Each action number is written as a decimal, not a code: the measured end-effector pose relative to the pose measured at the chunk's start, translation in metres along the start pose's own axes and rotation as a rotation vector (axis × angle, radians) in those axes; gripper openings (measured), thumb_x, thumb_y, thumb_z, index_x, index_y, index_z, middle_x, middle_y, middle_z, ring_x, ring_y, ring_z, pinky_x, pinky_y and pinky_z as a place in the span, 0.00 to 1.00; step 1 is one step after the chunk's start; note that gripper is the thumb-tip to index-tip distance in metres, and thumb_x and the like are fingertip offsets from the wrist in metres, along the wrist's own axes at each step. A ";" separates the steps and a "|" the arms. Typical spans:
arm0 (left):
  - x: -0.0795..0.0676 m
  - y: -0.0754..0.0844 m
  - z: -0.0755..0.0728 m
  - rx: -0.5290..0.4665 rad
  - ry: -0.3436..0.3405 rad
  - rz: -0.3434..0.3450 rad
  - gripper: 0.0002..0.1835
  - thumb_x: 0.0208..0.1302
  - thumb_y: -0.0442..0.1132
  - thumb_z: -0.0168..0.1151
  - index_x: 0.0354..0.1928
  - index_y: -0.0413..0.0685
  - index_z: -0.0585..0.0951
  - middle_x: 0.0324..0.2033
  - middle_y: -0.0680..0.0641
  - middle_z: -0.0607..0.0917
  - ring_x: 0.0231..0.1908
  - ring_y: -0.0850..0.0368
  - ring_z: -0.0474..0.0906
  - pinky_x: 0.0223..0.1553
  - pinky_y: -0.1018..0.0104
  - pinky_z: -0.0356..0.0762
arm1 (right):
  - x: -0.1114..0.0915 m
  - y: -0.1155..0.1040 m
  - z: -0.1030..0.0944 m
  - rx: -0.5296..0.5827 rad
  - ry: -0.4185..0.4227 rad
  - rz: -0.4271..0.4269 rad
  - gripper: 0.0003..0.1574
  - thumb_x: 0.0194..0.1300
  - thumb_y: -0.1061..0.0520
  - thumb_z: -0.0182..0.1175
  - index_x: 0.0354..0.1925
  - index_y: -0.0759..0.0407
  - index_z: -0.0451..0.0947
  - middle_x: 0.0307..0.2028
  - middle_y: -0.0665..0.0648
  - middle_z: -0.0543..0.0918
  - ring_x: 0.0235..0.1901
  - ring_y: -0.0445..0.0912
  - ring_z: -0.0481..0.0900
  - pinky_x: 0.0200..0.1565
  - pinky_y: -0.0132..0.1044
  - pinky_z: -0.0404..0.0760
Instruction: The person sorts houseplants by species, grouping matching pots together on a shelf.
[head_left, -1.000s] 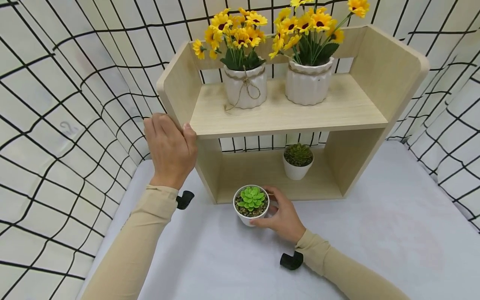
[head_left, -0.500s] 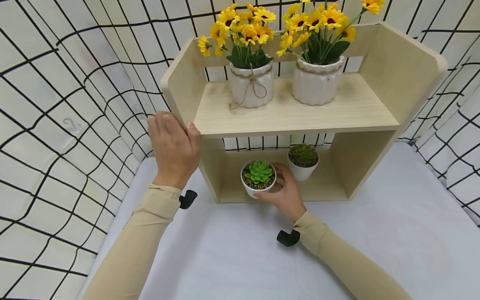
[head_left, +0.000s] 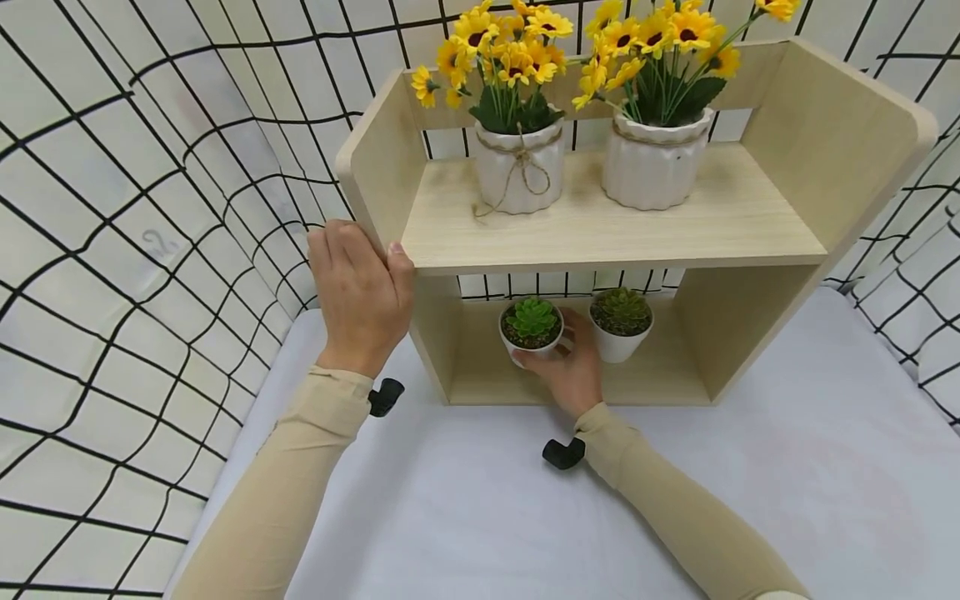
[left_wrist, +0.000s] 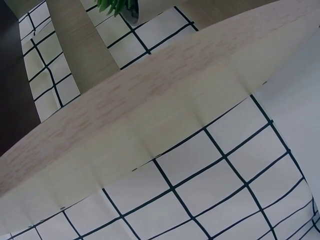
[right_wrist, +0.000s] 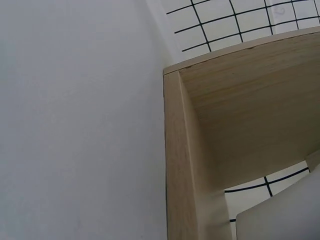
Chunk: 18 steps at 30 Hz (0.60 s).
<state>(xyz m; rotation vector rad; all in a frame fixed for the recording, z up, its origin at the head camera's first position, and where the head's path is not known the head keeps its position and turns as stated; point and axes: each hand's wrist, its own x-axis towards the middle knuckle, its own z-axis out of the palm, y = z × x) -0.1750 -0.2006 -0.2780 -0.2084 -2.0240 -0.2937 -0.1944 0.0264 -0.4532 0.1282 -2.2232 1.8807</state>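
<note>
My left hand (head_left: 360,292) grips the left side panel of a two-tier wooden shelf (head_left: 615,237), thumb at its front edge. That panel's edge (left_wrist: 150,87) crosses the left wrist view, where no fingers show. Inside the lower compartment, my right hand (head_left: 573,371) holds a small white pot with a bright green succulent (head_left: 532,321), fingers and thumb around its right side. Part of a white pot (right_wrist: 285,215) shows at the lower right of the right wrist view. Just right of my right hand stands a second white pot with a darker succulent (head_left: 621,325).
On the upper tier stand two white ribbed pots of yellow flowers, one with a twine bow (head_left: 521,171), the other (head_left: 658,162) to its right. White cloth (head_left: 465,500) covers the surface in front. A black grid pattern (head_left: 150,250) lines the surrounding walls.
My right hand has carried the green succulent's pot from in front of the shelf back into the lower compartment, beside the darker succulent. The left hand keeps its grip; the head view has shifted slightly.
</note>
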 end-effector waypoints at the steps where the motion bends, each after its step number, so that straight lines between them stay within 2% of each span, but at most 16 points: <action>1: 0.000 0.000 0.000 0.000 0.002 0.001 0.18 0.66 0.45 0.38 0.40 0.33 0.65 0.34 0.35 0.66 0.37 0.39 0.58 0.42 0.49 0.56 | 0.000 0.001 0.001 0.000 0.009 -0.009 0.56 0.40 0.52 0.80 0.66 0.51 0.64 0.63 0.57 0.68 0.59 0.53 0.72 0.59 0.49 0.78; 11: -0.002 0.001 -0.001 -0.003 0.006 -0.003 0.17 0.66 0.45 0.39 0.39 0.34 0.65 0.34 0.34 0.66 0.37 0.39 0.58 0.41 0.50 0.56 | 0.001 0.010 0.007 0.019 0.051 -0.041 0.53 0.42 0.57 0.78 0.65 0.54 0.66 0.63 0.59 0.69 0.59 0.54 0.72 0.59 0.50 0.78; 18: -0.002 0.001 0.000 -0.001 0.001 0.000 0.17 0.66 0.45 0.39 0.39 0.34 0.65 0.34 0.34 0.66 0.37 0.39 0.58 0.41 0.49 0.56 | 0.003 0.016 0.008 0.030 0.061 -0.016 0.51 0.45 0.55 0.77 0.66 0.55 0.66 0.64 0.60 0.69 0.61 0.56 0.72 0.61 0.50 0.76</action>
